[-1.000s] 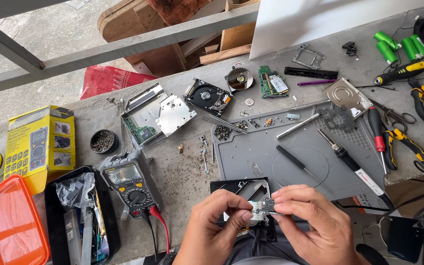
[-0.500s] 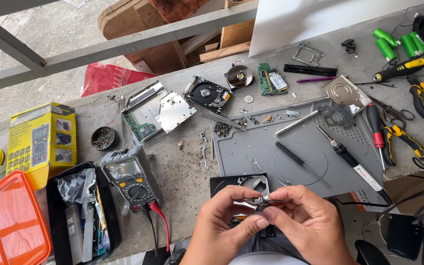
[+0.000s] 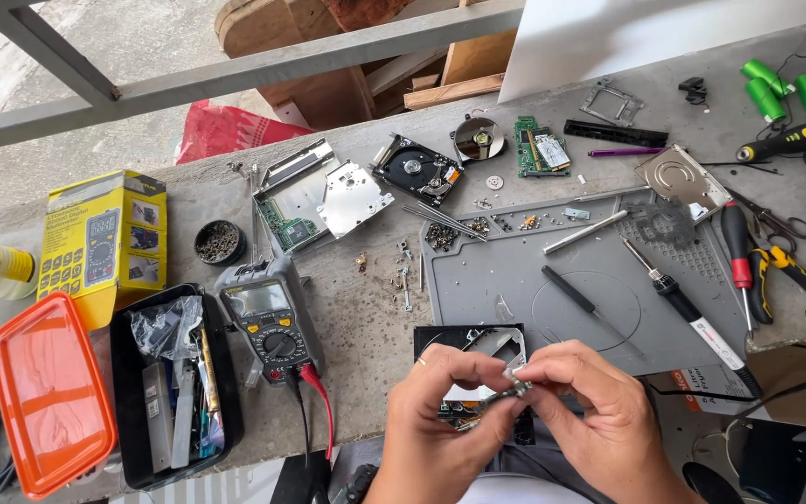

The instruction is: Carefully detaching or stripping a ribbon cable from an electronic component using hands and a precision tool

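At the near edge of the grey concrete worktop (image 3: 366,317), the left hand (image 3: 440,420) and right hand (image 3: 599,411) meet, each grip pinched shut on a small silvery metal part (image 3: 513,390) held between the fingertips. Just beneath them lies an opened black drive casing (image 3: 468,347), touching the near edge of the grey silicone work mat (image 3: 590,280). A grey multimeter with red lead (image 3: 268,322) sits to the left.

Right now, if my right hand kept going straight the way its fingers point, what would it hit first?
The right hand points left, so it would first meet the left hand, already touching it around the small metal part both pinch. Beyond that, probably the multimeter leads, though depth is unclear.
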